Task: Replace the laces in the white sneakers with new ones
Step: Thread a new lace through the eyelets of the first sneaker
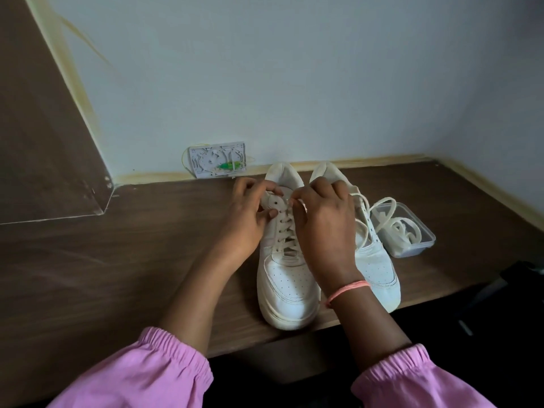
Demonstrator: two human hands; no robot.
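**Around the work area**

A dark brown wood-grain tabletop [117,260] fills the lower half of the view, its front edge running across the bottom right. Behind it stands a pale blue-grey painted wall [294,69], with a yellowish strip of trim [368,160] along the joint where wall meets tabletop. A small white rectangular plastic wall box with its cover off [217,159] sits low on the wall, just above the tabletop; a green fitting and thin yellow wire show inside it. At left, a dark brown wooden side panel [35,128] rises at a slant, its lower corner ending near the tabletop.
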